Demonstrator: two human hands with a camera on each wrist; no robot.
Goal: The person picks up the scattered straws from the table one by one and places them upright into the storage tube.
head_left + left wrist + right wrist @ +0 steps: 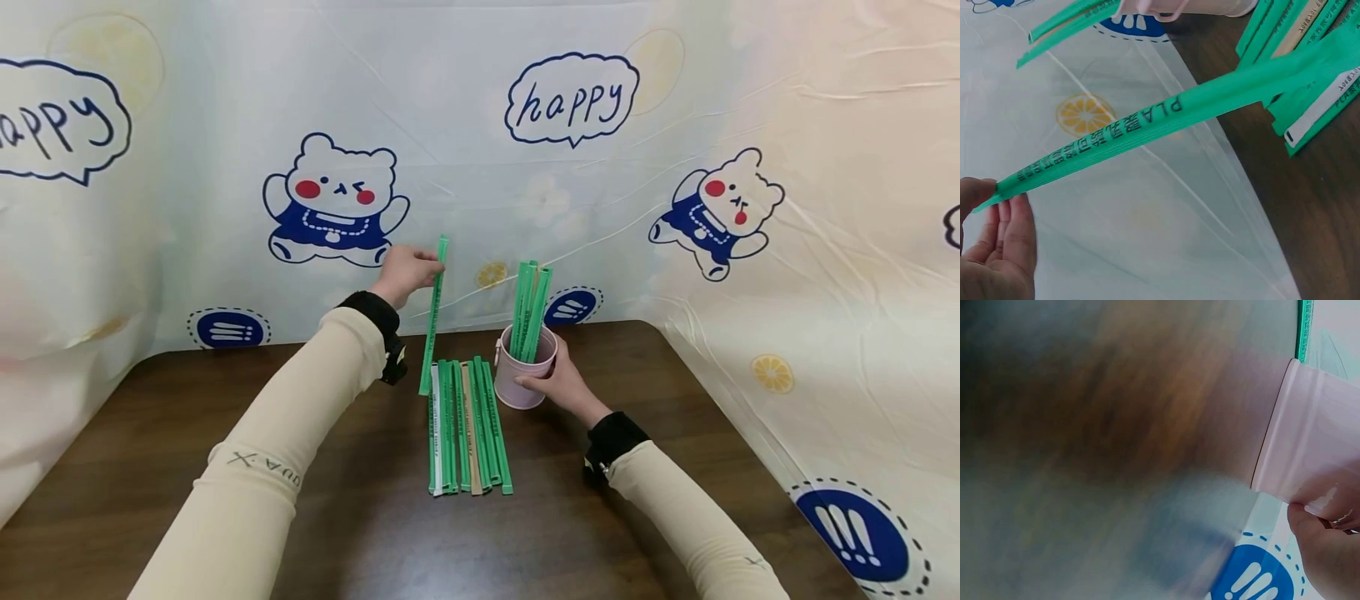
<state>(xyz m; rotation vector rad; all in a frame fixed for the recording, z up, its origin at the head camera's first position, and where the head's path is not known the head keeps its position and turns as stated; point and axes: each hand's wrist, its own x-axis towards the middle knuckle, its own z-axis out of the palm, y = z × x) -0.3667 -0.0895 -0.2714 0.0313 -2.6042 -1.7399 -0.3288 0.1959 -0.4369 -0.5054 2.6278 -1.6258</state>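
Between thumb and fingers my left hand (407, 273) pinches the top of a green paper-wrapped straw (432, 325). The straw hangs nearly upright, its lower end overlapping the left edge of a row of wrapped straws (450, 425) in the head view. Dark print with the letters PLA runs along its wrapper in the left wrist view. My right hand (564, 383) grips the side of a small pink bucket (516, 388), thumb in front; its other fingers are mostly hidden behind. Several green-wrapped straws (527, 304) stand in the bucket, leaning slightly right.
The row lies on a dark wooden table (360, 517), mostly green with one white-wrapped straw (437, 433) and one brown straw (471, 433). A printed sheet (465, 108) with bears covers the wall behind the table. The bucket stands close to the row's right side.
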